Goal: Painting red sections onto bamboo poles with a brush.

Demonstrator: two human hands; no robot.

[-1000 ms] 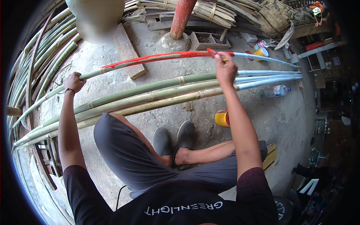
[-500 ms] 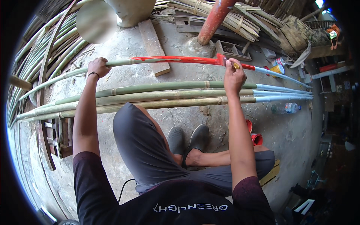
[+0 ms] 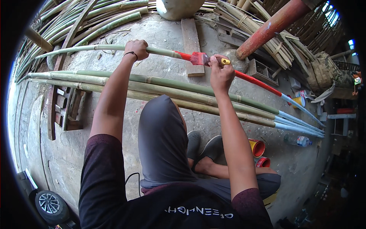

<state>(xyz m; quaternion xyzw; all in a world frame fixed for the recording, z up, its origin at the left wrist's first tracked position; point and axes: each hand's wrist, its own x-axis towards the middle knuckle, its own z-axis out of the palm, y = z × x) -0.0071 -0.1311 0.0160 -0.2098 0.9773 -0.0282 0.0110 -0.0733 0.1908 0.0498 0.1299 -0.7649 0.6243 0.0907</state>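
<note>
A long bamboo pole [image 3: 164, 52] crosses in front of me, bare green on its left part, wet red in the middle and light blue toward its right end. My left hand [image 3: 136, 49] is closed around the bare part. In my right hand [image 3: 222, 74] is a paintbrush [image 3: 199, 59], gripped near its yellow-tipped handle. The red-coated bristles lie on the pole, near the left end of the red stretch. Closer to me lie several more bamboo poles [image 3: 171, 84], unpainted except for light blue right ends.
Two open paint cans, one yellow and red [image 3: 258, 148] and one red [image 3: 263, 162], stand by my feet. Beyond the pole are a wooden plank [image 3: 191, 42], a red post [image 3: 272, 28] and bamboo stacks [image 3: 106, 28]. A plastic bottle [image 3: 298, 140] lies at right.
My view has turned left. The brush has moved left along the pole, closer to my left hand. My left hand still grips the bare bamboo.
</note>
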